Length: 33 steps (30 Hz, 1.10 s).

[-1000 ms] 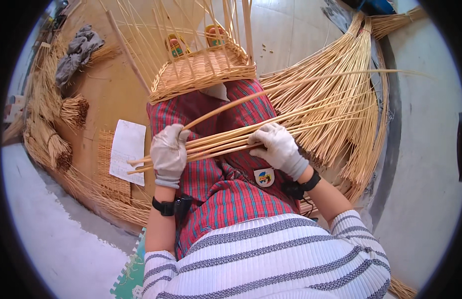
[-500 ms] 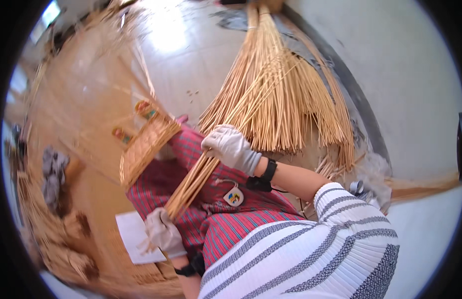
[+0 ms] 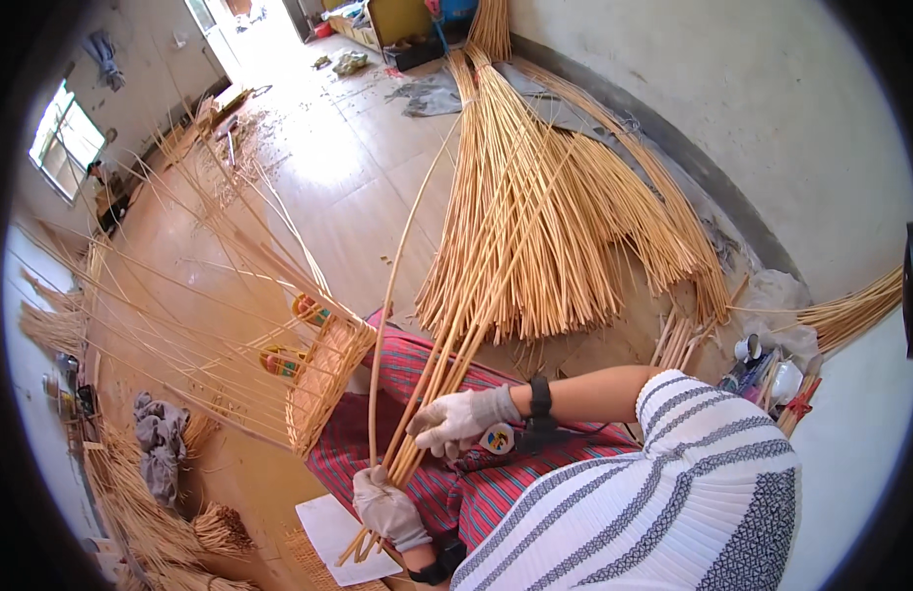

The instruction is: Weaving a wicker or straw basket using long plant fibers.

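A bundle of long tan wicker rods slants over my lap. My left hand, in a pale work glove, is closed round its lower end, and short rod ends stick out below. One rod stands apart from the bundle, bowing up from this hand. My gloved right hand lies across the rods higher up, its fingers loosely curled over them; the fingers' undersides are hidden. A partly woven wicker basket with long loose stakes and two coloured ornaments rests against the red plaid cloth to the left.
A big fan of rods lies on the floor ahead, beside the wall. A white sheet lies below my left hand. More rods and a grey cloth are at the left. Plastic wrap and small tools sit at the right.
Both hands and the rods have shifted right and down in the picture as the view turned. My right hand is closer to my left, and one rod now stands apart from the bundle.
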Each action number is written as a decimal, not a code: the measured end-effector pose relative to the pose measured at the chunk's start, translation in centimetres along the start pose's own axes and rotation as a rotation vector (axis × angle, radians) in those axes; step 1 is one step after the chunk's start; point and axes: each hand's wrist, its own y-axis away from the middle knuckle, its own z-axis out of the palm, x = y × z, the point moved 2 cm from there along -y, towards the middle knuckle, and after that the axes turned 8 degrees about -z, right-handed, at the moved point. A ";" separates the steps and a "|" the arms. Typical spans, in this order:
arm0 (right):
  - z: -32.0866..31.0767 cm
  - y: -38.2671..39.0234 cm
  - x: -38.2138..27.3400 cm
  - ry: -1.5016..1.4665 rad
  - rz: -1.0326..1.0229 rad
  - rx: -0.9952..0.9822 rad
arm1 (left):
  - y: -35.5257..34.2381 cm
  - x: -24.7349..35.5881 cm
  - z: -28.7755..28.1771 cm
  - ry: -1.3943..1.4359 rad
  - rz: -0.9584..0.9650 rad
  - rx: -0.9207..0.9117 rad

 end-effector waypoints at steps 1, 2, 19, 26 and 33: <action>0.3 -0.8 0.6 0.006 -0.010 -0.002 | 0.1 -0.6 0.6 -0.025 -0.025 -0.009; 0.5 -1.8 1.1 -0.077 -0.236 0.030 | 0.1 -0.1 0.7 -0.027 -0.018 -0.001; 2.0 -0.7 -4.4 -0.178 -0.945 0.212 | 0.3 3.4 2.9 -0.130 0.077 -0.425; -9.2 3.5 -10.6 -0.285 -1.507 0.884 | -0.2 1.7 2.9 -0.130 -0.026 -0.506; -28.2 8.3 4.2 0.947 -0.773 1.675 | -2.7 -1.5 3.8 0.315 -0.179 -0.391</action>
